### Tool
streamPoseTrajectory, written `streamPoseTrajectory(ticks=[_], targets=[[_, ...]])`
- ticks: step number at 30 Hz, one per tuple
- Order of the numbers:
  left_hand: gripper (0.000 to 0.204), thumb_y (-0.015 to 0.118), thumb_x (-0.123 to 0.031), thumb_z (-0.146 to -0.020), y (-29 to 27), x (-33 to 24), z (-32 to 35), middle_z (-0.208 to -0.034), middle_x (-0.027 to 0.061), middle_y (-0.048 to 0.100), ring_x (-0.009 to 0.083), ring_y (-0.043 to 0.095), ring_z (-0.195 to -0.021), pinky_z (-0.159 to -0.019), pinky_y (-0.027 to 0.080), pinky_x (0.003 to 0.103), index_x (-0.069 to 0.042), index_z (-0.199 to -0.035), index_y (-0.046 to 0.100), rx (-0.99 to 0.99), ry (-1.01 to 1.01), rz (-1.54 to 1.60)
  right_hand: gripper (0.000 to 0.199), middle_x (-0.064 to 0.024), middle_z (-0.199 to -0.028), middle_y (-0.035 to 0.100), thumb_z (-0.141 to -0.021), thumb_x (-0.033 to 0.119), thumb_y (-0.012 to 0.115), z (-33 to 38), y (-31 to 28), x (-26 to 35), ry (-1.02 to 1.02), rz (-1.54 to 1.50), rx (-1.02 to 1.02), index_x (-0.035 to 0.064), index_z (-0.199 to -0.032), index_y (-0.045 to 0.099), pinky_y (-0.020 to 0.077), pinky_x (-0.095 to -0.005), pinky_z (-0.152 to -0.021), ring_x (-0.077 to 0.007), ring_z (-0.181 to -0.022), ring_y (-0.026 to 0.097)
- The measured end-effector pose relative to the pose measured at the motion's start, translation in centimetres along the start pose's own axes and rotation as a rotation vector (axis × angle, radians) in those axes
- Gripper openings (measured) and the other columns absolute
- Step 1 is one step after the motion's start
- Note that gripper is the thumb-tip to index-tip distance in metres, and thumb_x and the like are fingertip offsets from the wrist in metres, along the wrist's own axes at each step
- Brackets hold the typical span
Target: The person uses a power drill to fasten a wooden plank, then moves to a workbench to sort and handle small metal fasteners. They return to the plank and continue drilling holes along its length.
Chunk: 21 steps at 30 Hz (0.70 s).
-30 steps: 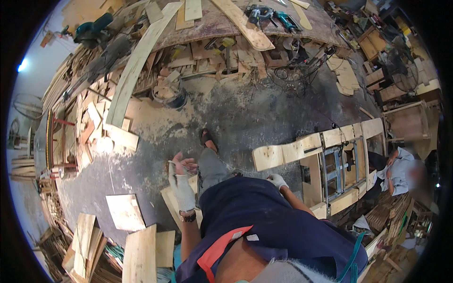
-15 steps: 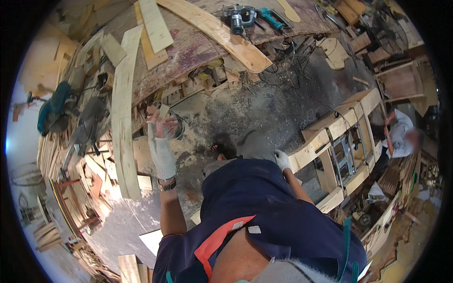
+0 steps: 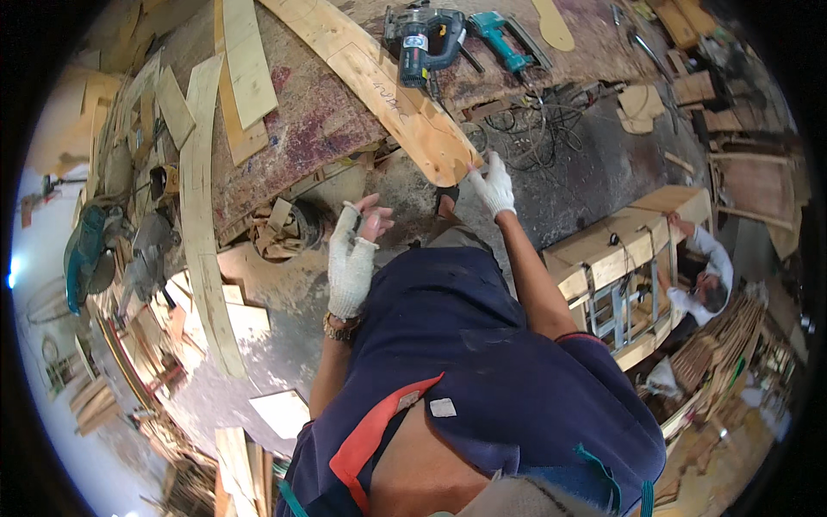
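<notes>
A long wooden board (image 3: 405, 103) with a rounded end and pencil marks lies across the workbench (image 3: 336, 112), its end sticking out toward me. My right hand (image 3: 494, 188), in a white fingerless glove, is at that end. Its thumb rests on the board's edge and the grip looks closed there, though some fingers are hidden. My left hand (image 3: 355, 258), gloved alike, hangs in front of my body with bent fingers apart and nothing in it. A jigsaw-like power tool (image 3: 424, 47) and a teal power tool (image 3: 504, 45) stand on the bench beside the board.
Pale planks (image 3: 205, 189) lean over the bench's left side. A bucket of offcuts (image 3: 289, 228) stands under its edge. Cables (image 3: 538, 129) tangle below the tools. At right, a person (image 3: 702, 276) bends by a wooden frame (image 3: 624, 258). A miter-saw-like machine (image 3: 90, 250) stands left.
My right hand has come up from beside my leg to the board's end. My left hand has moved rightward and lower. The bench appears nearer, and the other person leans over the frame.
</notes>
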State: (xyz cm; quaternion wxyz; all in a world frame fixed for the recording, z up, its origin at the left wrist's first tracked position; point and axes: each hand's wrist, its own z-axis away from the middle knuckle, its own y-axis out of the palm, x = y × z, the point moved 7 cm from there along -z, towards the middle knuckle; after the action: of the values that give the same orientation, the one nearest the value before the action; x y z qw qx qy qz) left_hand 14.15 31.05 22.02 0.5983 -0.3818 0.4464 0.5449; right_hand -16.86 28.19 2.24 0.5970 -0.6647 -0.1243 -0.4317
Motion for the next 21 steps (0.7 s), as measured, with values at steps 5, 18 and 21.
streamPoseTrajectory(ticks=[5, 18, 21], targets=[[0.043, 0.056, -0.023, -0.108, 6.3, -1.9, -3.2, -0.121, 0.0131, 0.068, 0.0186, 0.065, -0.106, -0.098, 0.051, 0.032, 0.004, -0.14, 0.055, 0.014, -0.055, 0.016, 0.035, -0.0127, -0.086, 0.067, -0.096, 0.031, 0.069, -5.6, 3.5, -2.1, 0.136, -0.27, 0.58, 0.0008, -0.112, 0.061, 0.0541, -0.0356, -0.068, -0.0236, -0.076, 0.07], [0.05, 0.063, -0.029, -0.104, 6.1, -1.7, -8.8, -0.12, 0.013, 0.068, 0.0194, 0.065, -0.107, -0.099, 0.05, 0.033, 0.005, -0.14, 0.056, -0.101, -0.097, 0.093, 0.043, -0.0269, -0.094, 0.069, -0.088, 0.029, 0.067, -7.4, 2.1, -1.2, 0.004, 0.0, 0.706, -0.0012, -0.117, 0.065, 0.0538, -0.0452, -0.079, -0.0382, -0.088, 0.071], [0.048, 0.062, -0.028, -0.105, 5.4, -2.2, -9.2, -0.119, 0.0129, 0.068, 0.0194, 0.065, -0.108, -0.099, 0.05, 0.033, 0.005, -0.139, 0.057, -0.079, -0.109, 0.149, 0.048, -0.0296, -0.102, 0.07, -0.085, 0.032, 0.067, -7.9, 1.9, -1.0, -0.059, 0.146, 0.637, 0.0006, -0.121, 0.066, 0.0534, -0.0488, -0.085, -0.044, -0.098, 0.07]])
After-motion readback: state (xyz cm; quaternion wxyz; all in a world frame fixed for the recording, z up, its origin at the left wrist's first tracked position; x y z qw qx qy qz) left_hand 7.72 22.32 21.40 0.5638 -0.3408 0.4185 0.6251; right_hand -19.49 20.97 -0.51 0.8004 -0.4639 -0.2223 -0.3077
